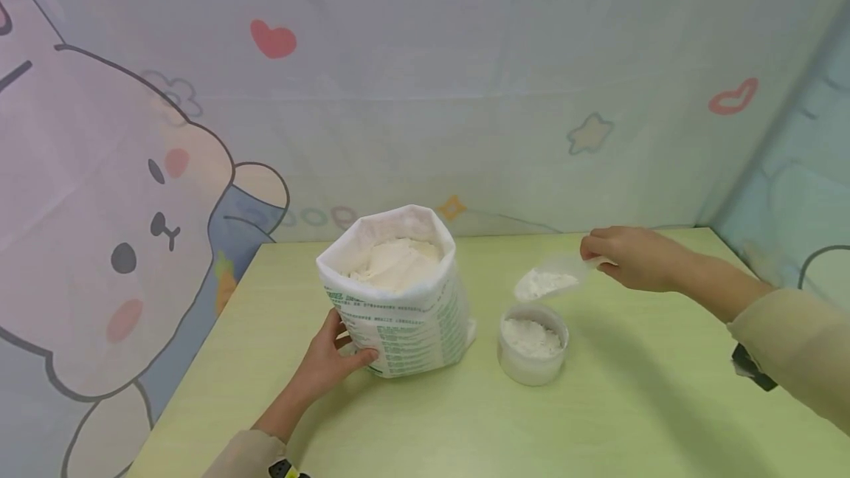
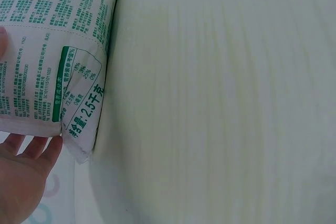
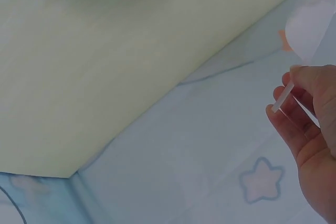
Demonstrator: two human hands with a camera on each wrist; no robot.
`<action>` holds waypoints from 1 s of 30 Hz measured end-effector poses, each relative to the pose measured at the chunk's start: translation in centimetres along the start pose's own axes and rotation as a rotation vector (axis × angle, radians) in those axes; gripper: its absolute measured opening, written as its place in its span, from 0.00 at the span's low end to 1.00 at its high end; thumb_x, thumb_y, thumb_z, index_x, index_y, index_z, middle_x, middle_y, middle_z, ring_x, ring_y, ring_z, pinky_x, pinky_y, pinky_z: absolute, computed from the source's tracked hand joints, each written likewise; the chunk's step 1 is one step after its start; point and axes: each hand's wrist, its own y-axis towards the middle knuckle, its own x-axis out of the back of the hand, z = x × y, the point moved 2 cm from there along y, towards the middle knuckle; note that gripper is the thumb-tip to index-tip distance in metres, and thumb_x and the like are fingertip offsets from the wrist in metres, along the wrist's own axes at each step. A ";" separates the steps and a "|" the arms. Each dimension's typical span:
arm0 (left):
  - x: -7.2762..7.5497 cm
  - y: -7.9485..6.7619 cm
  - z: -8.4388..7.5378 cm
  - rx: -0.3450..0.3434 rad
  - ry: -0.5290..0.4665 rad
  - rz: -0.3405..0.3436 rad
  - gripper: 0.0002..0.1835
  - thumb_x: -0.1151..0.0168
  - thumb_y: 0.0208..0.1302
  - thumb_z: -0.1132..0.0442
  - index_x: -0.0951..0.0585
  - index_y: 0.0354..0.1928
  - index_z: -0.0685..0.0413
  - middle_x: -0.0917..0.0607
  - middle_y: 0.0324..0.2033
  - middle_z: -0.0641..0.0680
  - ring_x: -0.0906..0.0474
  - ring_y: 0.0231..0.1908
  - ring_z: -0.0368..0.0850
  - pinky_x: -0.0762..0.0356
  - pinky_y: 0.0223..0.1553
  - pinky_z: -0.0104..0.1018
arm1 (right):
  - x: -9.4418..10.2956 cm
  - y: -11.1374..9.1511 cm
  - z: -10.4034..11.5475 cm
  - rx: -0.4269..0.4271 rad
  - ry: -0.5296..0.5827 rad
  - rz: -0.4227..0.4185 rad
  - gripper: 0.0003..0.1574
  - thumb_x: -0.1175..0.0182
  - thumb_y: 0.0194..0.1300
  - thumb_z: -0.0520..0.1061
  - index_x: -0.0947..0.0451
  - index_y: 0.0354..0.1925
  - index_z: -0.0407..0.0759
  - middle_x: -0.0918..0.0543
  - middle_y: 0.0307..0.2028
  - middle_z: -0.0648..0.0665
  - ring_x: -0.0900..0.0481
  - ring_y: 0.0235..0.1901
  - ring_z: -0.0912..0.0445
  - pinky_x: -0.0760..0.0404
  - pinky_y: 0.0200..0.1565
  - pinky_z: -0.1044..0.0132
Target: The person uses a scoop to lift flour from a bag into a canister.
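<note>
An open white bag with green print holds off-white, flour-like powder and tilts slightly on the table. My left hand grips its lower left side, thumb on the front and fingers round the edge; the left wrist view shows the fingers at the bag's side. Between thumb and fingers, my right hand pinches the handle of a clear scoop. White powder heaps in the scoop, just above a round clear tub that also contains powder. In the right wrist view the scoop's handle crosses the fingers.
Everything stands on a pale green table, with the tub to the right of the bag. Behind the table's back edge hangs a printed cloth with cartoon figures. Another cloth panel borders the right side.
</note>
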 end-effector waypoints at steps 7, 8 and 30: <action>0.1 0.2 0.9 -0.010 -0.009 -0.005 0.40 0.27 0.48 0.56 0.40 0.60 0.42 0.31 0.56 0.48 0.34 0.59 0.51 0.32 0.60 0.48 | 0.3 0.2 0.6 0.027 -0.113 0.045 0.18 0.34 0.49 0.31 0.28 0.33 0.47 0.26 0.31 0.53 0.24 0.33 0.54 0.21 0.31 0.63; 0.1 0.2 0.9 -0.012 -0.008 -0.004 0.40 0.27 0.48 0.56 0.40 0.60 0.42 0.31 0.56 0.48 0.34 0.59 0.52 0.32 0.60 0.48 | 0.3 0.3 0.7 0.038 -0.131 0.052 0.18 0.33 0.48 0.31 0.28 0.33 0.47 0.26 0.30 0.53 0.25 0.33 0.54 0.21 0.31 0.63; 0.0 0.1 0.7 -0.003 0.004 -0.001 0.40 0.28 0.48 0.59 0.41 0.61 0.44 0.32 0.57 0.50 0.35 0.59 0.53 0.32 0.60 0.49 | 2.0 2.6 3.5 0.241 -0.475 0.114 0.15 0.34 0.47 0.27 0.26 0.31 0.42 0.27 0.28 0.51 0.33 0.28 0.56 0.27 0.26 0.69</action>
